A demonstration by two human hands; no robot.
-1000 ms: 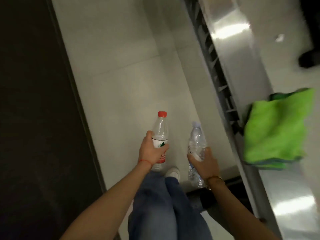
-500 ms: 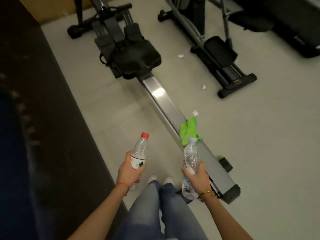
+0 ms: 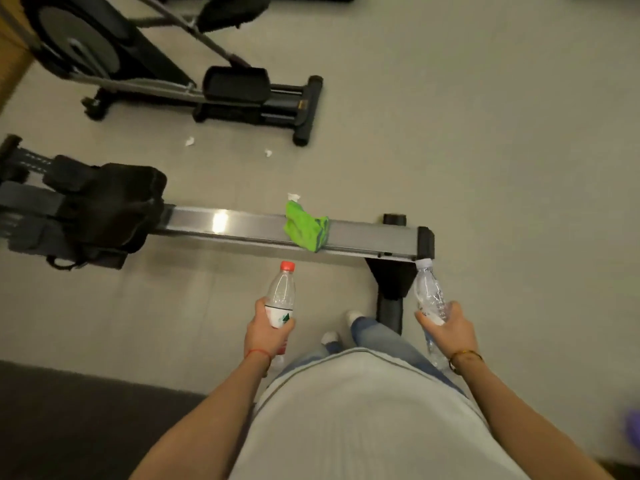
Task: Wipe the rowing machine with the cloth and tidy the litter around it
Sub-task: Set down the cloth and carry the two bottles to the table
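Observation:
The rowing machine's silver rail (image 3: 242, 226) runs left to right across the floor, its black seat (image 3: 114, 206) at the left. A green cloth (image 3: 306, 227) lies crumpled on the rail. My left hand (image 3: 268, 332) grips a clear bottle with a red cap (image 3: 282, 294). My right hand (image 3: 448, 329) grips a crinkled clear bottle with a white cap (image 3: 429, 294). Both bottles are upright, on the near side of the rail. Three white paper scraps lie on the floor beyond the rail: one (image 3: 293, 196) right by the cloth, two further off (image 3: 267, 153) (image 3: 189, 141).
A black elliptical trainer (image 3: 221, 91) stands beyond the rower. The rower's rear foot (image 3: 389, 299) lies beside my feet. A dark mat (image 3: 86, 420) covers the floor at the lower left. Pale floor stretches to the right.
The view has swung right and I stand upright, so the rail now lies crosswise in front of me. Both hands still hold their bottles.

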